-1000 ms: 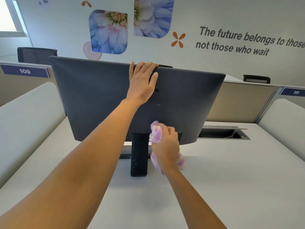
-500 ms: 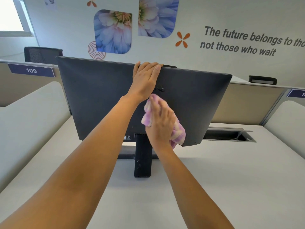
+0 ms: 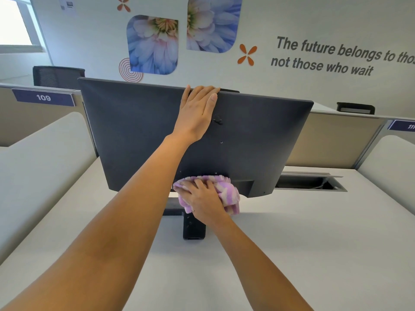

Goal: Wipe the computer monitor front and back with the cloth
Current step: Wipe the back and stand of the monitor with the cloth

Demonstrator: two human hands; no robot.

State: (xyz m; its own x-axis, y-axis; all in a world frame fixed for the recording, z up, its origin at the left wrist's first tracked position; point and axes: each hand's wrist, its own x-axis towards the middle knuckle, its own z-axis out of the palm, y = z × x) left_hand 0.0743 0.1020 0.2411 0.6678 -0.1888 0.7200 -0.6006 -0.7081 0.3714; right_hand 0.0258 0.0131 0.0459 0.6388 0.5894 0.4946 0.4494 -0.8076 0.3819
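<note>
The dark grey monitor [image 3: 134, 131] stands on the white desk with its back panel turned toward me; its screen side is hidden. My left hand [image 3: 198, 113] lies flat on the back near the top middle, fingers hooked over the upper edge. My right hand [image 3: 202, 200] presses a purple and white cloth [image 3: 226, 191] against the lower edge of the back panel, just above the black stand [image 3: 194, 227]. The cloth is bunched under my palm and hangs a little below the panel.
The white desk [image 3: 314, 243] has an open cable slot [image 3: 310, 182] at the right behind the monitor. Low beige partitions with number plates [image 3: 42, 97] enclose the desk on both sides. A dark chair back [image 3: 57, 76] shows beyond the left partition.
My right hand with the cloth rose from the lower edge to the middle of the back panel, then came down again to the lower edge. My left hand stayed on the top edge.
</note>
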